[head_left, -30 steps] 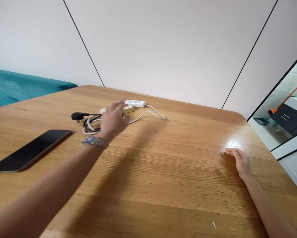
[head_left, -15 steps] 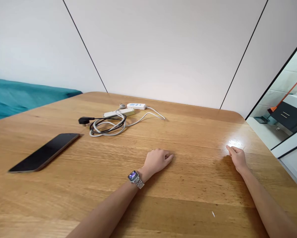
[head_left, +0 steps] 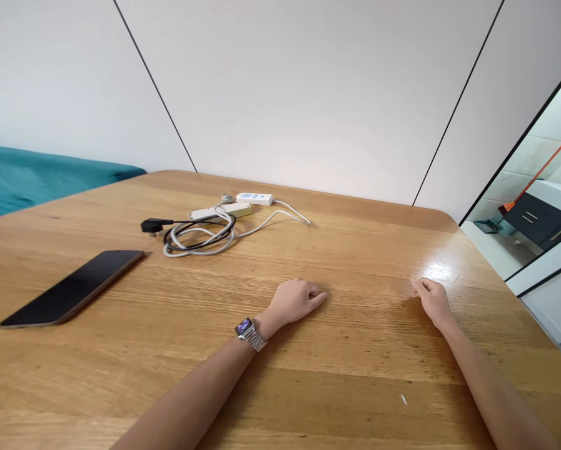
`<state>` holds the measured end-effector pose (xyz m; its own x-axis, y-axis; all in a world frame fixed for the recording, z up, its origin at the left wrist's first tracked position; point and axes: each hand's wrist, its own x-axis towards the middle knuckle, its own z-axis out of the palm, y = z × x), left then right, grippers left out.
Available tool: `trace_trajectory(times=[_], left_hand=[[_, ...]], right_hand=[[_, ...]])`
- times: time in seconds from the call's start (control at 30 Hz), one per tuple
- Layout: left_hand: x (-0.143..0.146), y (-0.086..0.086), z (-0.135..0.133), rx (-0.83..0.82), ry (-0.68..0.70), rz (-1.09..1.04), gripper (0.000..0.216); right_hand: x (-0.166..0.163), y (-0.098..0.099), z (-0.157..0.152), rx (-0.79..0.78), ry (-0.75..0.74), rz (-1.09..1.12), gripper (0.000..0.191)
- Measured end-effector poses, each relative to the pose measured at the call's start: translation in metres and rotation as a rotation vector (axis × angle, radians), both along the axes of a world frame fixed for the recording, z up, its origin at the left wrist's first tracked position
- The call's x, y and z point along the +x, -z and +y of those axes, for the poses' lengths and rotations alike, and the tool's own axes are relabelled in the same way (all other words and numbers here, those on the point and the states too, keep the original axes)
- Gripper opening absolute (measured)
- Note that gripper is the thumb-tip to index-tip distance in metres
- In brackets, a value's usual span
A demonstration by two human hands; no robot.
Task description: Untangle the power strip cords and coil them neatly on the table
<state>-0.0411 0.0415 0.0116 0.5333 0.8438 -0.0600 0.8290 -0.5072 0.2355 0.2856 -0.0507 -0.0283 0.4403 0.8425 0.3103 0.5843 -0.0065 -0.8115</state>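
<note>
My left hand rests on the wooden table, fingers curled under and thumb alongside them; nothing shows in it. A silver-banded smartwatch is on that wrist. Farther right, my right hand is closed at or just above the tabletop, thumb and fingers pressed together. Whether something small sits in that pinch cannot be made out. Between my forearms lies a tiny white sliver, nearer to me than either hand. Neither hand touches the cables or the tablet-like device.
A dark-screened flat device lies at left. Behind it are a black plug, coiled grey and black cables, a cream power strip and a white power strip. A white panelled wall stands beyond; teal fabric is at far left.
My right hand has shifted left, somewhat closer to my left hand. The left hand stays nearly in place. The view has turned slightly, and the objects on the table lie as before.
</note>
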Motion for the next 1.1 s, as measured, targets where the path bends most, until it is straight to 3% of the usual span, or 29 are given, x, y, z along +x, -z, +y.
trace_trajectory(times=[0.43,1.1], left_hand=[[0.001,0.0046,0.0022,0.021,-0.009,-0.02,0.048],[0.0012,-0.0012,-0.0004,0.016,-0.001,0.015,0.049]], right_hand=[[-0.0034,-0.0014,0.0002,-0.151,-0.13,-0.32,0.052],[-0.0026,-0.0025,0.0026,-0.173,-0.154,-0.378,0.052]])
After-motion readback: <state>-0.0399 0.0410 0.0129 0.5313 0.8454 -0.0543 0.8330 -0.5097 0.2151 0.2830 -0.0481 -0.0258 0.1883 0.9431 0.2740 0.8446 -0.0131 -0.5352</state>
